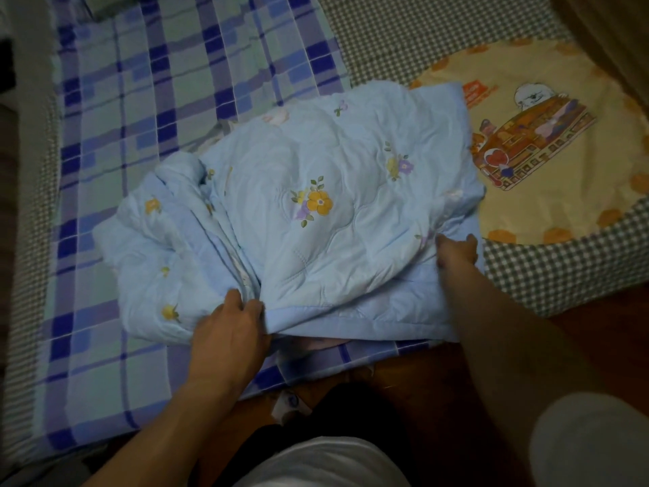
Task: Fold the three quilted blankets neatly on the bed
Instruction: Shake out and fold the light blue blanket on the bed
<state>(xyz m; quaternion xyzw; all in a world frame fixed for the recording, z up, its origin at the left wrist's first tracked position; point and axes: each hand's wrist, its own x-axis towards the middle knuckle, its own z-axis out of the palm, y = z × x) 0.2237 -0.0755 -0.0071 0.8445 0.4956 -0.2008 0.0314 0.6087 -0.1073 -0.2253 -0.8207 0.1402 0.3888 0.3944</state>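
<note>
Nearest the camera, the person's left hand (230, 332) pinches the near edge of the pale blue flowered quilt (316, 205) at about 7 o'clock, fingers curled into the bunched layers. The right hand (456, 249) sits at 4 o'clock on the quilt's right edge; its grip looks curled into the fabric, though blur makes this uncertain.

The quilt lies partly folded mid-bed, smooth on the right, rumpled at 9 o'clock. It looks light, soft and puffy, likely to slump and slide layer over layer, so the bound edges and corners seem the surest holds.

Beneath it spreads a blue-and-green plaid blanket (140, 82); at 2 o'clock lies a yellow cartoon-print blanket (562, 152), on the checked bed sheet (404, 29).
</note>
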